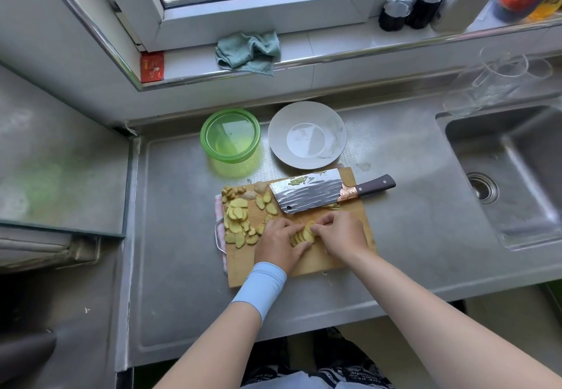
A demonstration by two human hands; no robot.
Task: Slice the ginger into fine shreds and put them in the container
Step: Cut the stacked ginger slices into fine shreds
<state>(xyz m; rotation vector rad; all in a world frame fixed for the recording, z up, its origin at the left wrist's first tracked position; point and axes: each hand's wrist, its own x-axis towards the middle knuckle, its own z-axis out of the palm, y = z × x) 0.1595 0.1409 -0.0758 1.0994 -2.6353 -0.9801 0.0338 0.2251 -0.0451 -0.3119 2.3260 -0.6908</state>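
Many loose ginger slices (238, 221) lie heaped on the far-left part of the cutting board (240, 267), pushed aside, it seems, to free the middle for shredding. A pink cloth (219, 221) peeks from under the board's left edge, probably to stop it sliding on the steel tabletop (182, 236). The green container (230, 135) stands far of the board and well apart from the hands. It looks empty, so no shreds have gone in yet.

The left hand (278, 242) rests on the board's middle. Its fingers curl over the far side of a short row of overlapped slices (302, 235) and its thumb lies along the near side, cupping the row so it cannot spread. This row is the ginger being worked, and it lies between the 2 hands. A grey plate (307, 135) sits just right of the container, bare but for smears.

The cleaver (307, 194) lies flat on the far part of the board with bits of ginger stuck to its blade. Its handle points right and overhangs the board, where it can easily be reached. The right hand (337, 235) pinches the right end of the row with narrowed fingers, apparently tilting the slices into an even fan. By my reading the step is stacking. Cutting comes next, and it needs the fan tight and low. The sink (511, 176) lies far right.
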